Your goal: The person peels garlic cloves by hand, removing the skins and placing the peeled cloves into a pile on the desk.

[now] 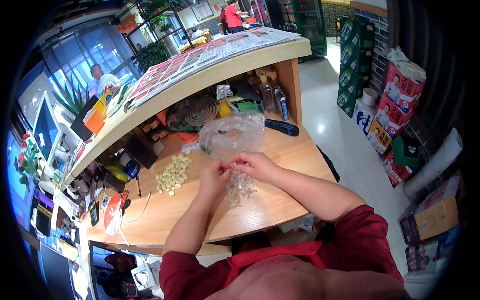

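My left hand [215,177] and my right hand [254,166] meet over the wooden desk, fingertips pinched close together. Whatever is between the fingers is too small and too covered to make out. Under them lies a heap of papery garlic skins [241,189]. To the left of my left hand is a pile of peeled garlic cloves [173,174]. A clear plastic bag [235,127] sits just beyond my fingers, its mouth open; its contents are hard to tell.
A raised counter [280,52] covered with printed sheets stands beyond the desk [280,215]. Beneath it are bottles [267,95], a mosquito coil [202,111] and a black-handled tool [281,127]. A red round item [115,206] and a cable lie left. Stacked boxes [400,100] line the right wall.
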`<act>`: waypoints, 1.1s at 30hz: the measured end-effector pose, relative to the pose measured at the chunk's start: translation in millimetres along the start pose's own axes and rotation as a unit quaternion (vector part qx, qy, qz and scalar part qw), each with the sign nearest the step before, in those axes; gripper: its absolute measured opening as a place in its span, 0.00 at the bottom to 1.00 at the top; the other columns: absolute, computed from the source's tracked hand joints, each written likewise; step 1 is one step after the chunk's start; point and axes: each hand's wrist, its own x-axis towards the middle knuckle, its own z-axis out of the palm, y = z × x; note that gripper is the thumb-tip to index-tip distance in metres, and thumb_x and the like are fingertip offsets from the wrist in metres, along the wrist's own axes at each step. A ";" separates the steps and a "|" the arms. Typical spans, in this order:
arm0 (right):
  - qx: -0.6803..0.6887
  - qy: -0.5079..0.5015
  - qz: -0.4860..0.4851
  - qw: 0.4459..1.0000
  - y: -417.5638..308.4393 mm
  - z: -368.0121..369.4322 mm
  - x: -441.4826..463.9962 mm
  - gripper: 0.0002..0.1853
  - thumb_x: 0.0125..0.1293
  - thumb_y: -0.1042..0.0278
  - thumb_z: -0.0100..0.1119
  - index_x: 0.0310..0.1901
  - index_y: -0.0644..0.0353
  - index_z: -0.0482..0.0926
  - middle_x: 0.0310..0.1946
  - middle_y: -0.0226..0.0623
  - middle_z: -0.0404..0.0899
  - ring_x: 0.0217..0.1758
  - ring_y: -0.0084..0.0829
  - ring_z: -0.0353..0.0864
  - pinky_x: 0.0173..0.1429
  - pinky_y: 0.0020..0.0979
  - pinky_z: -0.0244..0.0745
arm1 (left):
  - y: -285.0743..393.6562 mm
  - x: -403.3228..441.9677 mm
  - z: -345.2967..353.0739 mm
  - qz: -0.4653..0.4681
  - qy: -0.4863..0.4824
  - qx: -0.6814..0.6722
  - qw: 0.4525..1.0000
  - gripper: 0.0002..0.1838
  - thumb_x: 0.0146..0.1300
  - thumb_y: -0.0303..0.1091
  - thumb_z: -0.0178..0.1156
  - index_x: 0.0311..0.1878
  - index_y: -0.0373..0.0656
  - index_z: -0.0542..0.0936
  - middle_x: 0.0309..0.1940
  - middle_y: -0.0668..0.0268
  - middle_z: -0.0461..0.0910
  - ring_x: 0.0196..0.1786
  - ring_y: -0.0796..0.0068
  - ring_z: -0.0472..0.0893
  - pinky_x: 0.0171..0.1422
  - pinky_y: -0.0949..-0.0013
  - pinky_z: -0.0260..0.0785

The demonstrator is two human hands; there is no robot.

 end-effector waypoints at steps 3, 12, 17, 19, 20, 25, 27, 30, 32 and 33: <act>-0.041 0.008 0.008 0.999 -1.3 -0.6 -1.2 0.11 0.58 0.69 0.59 0.41 0.62 0.72 0.28 0.38 0.78 0.33 0.31 0.78 0.39 0.29 0.73 | 4.4 -1.4 1.0 -0.065 -0.009 -0.084 0.994 0.05 0.57 0.28 0.59 0.34 0.37 0.79 0.25 0.67 0.77 0.28 0.81 0.75 0.32 0.77 0.68; -0.048 -0.013 0.028 0.998 8.0 0.4 0.1 0.11 0.55 0.71 0.61 0.37 0.61 0.70 0.27 0.38 0.77 0.30 0.31 0.77 0.36 0.29 0.72 | 16.7 -5.3 -2.8 -0.092 -0.079 -0.272 0.955 0.08 0.57 0.26 0.59 0.40 0.37 0.76 0.26 0.71 0.74 0.23 0.86 0.70 0.25 0.82 0.61; -0.043 -0.034 0.037 0.998 2.8 -1.9 -0.5 0.11 0.55 0.73 0.62 0.36 0.61 0.69 0.27 0.37 0.76 0.31 0.31 0.76 0.36 0.29 0.71 | 20.0 -4.3 -9.8 -0.140 -0.116 -0.317 0.931 0.07 0.56 0.24 0.57 0.38 0.37 0.76 0.24 0.71 0.73 0.22 0.86 0.70 0.24 0.82 0.60; -0.036 -0.039 0.038 0.998 3.3 -1.1 -0.8 0.11 0.54 0.74 0.62 0.35 0.61 0.68 0.27 0.37 0.76 0.31 0.31 0.76 0.36 0.29 0.71 | 18.5 -4.0 -9.7 -0.137 -0.121 -0.311 0.933 0.07 0.55 0.23 0.56 0.38 0.37 0.76 0.24 0.71 0.73 0.22 0.86 0.70 0.24 0.82 0.60; -0.039 -0.038 0.034 0.998 2.5 -0.8 -1.4 0.11 0.54 0.74 0.62 0.35 0.61 0.68 0.27 0.37 0.75 0.31 0.31 0.75 0.36 0.29 0.71 | 18.0 -4.7 -8.5 -0.137 -0.113 -0.315 0.932 0.06 0.55 0.22 0.55 0.37 0.37 0.76 0.24 0.71 0.73 0.22 0.86 0.70 0.24 0.82 0.60; -0.050 -0.038 0.019 0.998 1.6 -0.2 -1.8 0.11 0.54 0.75 0.61 0.35 0.61 0.68 0.26 0.36 0.75 0.30 0.31 0.75 0.35 0.29 0.71 | 17.1 -6.8 0.5 -0.116 -0.075 -0.322 0.937 0.07 0.53 0.20 0.52 0.35 0.37 0.75 0.24 0.70 0.73 0.22 0.85 0.71 0.24 0.81 0.61; -0.049 -0.039 0.009 0.998 1.0 0.7 -2.4 0.11 0.54 0.75 0.61 0.34 0.61 0.68 0.26 0.36 0.75 0.30 0.30 0.75 0.35 0.29 0.71 | 14.1 -6.9 2.8 -0.121 -0.065 -0.325 0.936 0.07 0.53 0.19 0.50 0.35 0.37 0.75 0.25 0.69 0.73 0.22 0.85 0.71 0.25 0.81 0.61; -0.035 -0.033 0.015 0.999 2.0 1.7 -2.6 0.11 0.55 0.74 0.61 0.35 0.61 0.68 0.27 0.36 0.75 0.31 0.30 0.76 0.36 0.29 0.71 | 11.0 -6.9 4.4 -0.119 -0.059 -0.341 0.930 0.06 0.54 0.19 0.50 0.35 0.37 0.75 0.25 0.69 0.73 0.23 0.84 0.71 0.25 0.82 0.61; -0.029 -0.023 0.025 0.999 1.7 1.1 -1.7 0.11 0.55 0.73 0.61 0.36 0.61 0.68 0.27 0.36 0.76 0.31 0.30 0.76 0.36 0.29 0.71 | 13.2 -6.7 3.6 -0.118 -0.059 -0.354 0.926 0.06 0.55 0.20 0.50 0.35 0.37 0.74 0.25 0.68 0.73 0.23 0.84 0.71 0.25 0.82 0.61; -0.030 -0.017 0.030 0.999 0.5 -0.2 -0.6 0.11 0.55 0.73 0.61 0.36 0.61 0.68 0.27 0.36 0.76 0.31 0.30 0.76 0.36 0.28 0.71 | 18.0 -6.9 1.9 -0.120 -0.061 -0.359 0.924 0.06 0.56 0.20 0.51 0.36 0.38 0.74 0.26 0.68 0.73 0.23 0.84 0.71 0.25 0.82 0.61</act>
